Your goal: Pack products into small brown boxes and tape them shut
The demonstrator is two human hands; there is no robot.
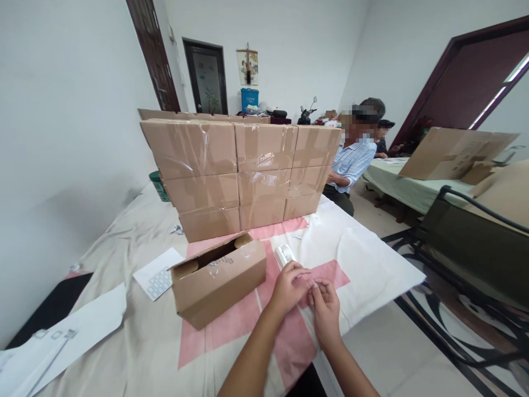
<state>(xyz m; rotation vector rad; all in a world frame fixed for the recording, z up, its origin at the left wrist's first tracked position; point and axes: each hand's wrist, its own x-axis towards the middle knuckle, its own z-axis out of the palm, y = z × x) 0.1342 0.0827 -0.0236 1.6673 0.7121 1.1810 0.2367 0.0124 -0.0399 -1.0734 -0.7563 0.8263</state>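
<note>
Over the table's near right part, my left hand and my right hand meet with thumbs and fingertips pinched together. Whatever lies between the fingertips is too small to make out. Just beyond my left hand is a small white object, partly covered by that hand. An open cardboard box rests on the cloth to the left of my hands, its top showing a dark inside. Beside that box lies a white sheet with rows of small square stickers.
Taped cardboard boxes form a wall across the table's back. More white paper lies at the left edge. Behind the boxes, a person in a light blue shirt sits near a second table. A dark chair stands on the right.
</note>
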